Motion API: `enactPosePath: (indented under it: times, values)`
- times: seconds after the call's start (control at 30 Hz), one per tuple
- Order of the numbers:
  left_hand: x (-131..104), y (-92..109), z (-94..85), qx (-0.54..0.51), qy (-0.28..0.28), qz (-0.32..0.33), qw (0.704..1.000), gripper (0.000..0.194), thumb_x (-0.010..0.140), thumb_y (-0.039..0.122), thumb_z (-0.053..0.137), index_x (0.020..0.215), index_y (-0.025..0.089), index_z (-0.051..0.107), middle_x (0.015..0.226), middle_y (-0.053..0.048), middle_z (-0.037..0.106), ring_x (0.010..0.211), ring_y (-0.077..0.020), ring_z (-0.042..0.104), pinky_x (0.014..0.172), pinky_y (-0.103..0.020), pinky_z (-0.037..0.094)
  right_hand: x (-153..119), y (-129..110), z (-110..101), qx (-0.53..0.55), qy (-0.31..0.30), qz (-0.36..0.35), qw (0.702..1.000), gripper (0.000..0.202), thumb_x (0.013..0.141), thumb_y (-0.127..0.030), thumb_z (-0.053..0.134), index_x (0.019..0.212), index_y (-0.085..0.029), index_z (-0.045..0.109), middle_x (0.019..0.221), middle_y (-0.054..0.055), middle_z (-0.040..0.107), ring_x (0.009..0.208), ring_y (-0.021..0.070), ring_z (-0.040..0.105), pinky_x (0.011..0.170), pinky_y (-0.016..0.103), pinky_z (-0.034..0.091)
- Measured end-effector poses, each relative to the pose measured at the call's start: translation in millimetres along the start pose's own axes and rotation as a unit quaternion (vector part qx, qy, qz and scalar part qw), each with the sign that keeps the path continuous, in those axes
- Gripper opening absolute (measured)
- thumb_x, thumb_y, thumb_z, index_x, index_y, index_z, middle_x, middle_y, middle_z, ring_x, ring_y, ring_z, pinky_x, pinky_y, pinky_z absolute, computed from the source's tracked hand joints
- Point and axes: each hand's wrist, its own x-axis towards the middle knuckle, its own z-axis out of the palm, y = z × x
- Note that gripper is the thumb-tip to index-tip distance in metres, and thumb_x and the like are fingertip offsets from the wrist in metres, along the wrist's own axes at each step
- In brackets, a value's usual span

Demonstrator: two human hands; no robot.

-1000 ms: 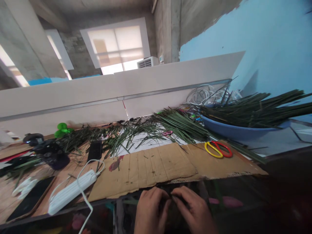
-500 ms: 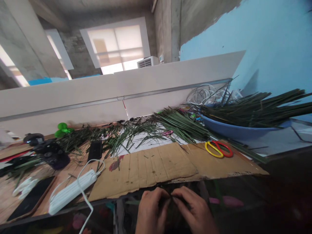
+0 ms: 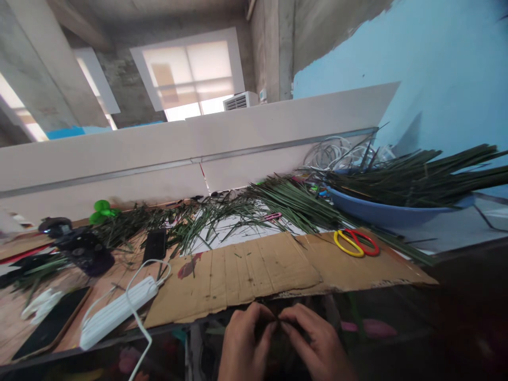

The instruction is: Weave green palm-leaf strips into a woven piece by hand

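Note:
My left hand [image 3: 246, 341] and my right hand [image 3: 314, 341] are together just below the near edge of the cardboard sheet [image 3: 242, 280]. Thumb and forefinger of each are pinched, with the tips almost meeting. Whatever lies between the fingertips is too small and dark to make out. Beyond the cardboard spreads a bundle of long green leaf strips [image 3: 297, 203], with loose cut strips [image 3: 216, 217] to its left. Scissors with one yellow and one red handle [image 3: 357, 243] rest on the cardboard's right part.
A blue basin [image 3: 381, 211] full of long leaves stands at the right. On the left are a white power strip [image 3: 119, 312] with its cable, a phone [image 3: 51, 323], a dark bottle-like object [image 3: 85, 251] and a small black device [image 3: 154, 244]. A white partition [image 3: 159, 153] runs behind.
My left hand has shifted very slightly; its fingertips stay close to those of my right hand, still pinched. Everything on the table stays where it was.

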Motion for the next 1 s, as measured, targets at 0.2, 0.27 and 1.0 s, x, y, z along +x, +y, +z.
enactPosePath:
  times: [0.2, 0.27, 1.0]
  values:
    - [2, 1, -0.1, 0.002, -0.01, -0.001, 1.0, 0.013, 0.084, 0.016, 0.056, 0.083, 0.023, 0.067, 0.08, -0.002, 0.074, 0.076, -0.0217, 0.065, 0.07, -0.028, 0.045, 0, 2, 1, -0.001, -0.003, -0.008, 1.0, 0.017, 0.096, -0.023, 0.049, 0.091, -0.023, 0.065, 0.082, 0.001, 0.067, 0.077, 0.0189, 0.066, 0.07, 0.026, 0.048]
    - [3, 4, -2.7, 0.0, -0.021, -0.01, 1.0, 0.013, 0.083, 0.014, 0.056, 0.083, 0.022, 0.067, 0.08, -0.003, 0.074, 0.077, -0.0217, 0.065, 0.069, -0.028, 0.045, 0, 2, 1, 0.001, -0.006, -0.008, 1.0, 0.017, 0.096, -0.023, 0.049, 0.091, -0.023, 0.065, 0.082, 0.001, 0.067, 0.078, 0.0187, 0.066, 0.07, 0.026, 0.048]
    - [10, 4, -9.3, -0.259, -0.061, -0.095, 0.959, 0.006, 0.071, 0.019, 0.067, 0.075, 0.014, 0.067, 0.074, -0.005, 0.068, 0.073, -0.0191, 0.062, 0.07, -0.027, 0.048, 6, -4, -11, 0.03, -0.037, -0.053, 0.997, 0.015, 0.094, -0.018, 0.049, 0.091, -0.023, 0.063, 0.081, 0.002, 0.064, 0.076, 0.018, 0.063, 0.069, 0.026, 0.045]
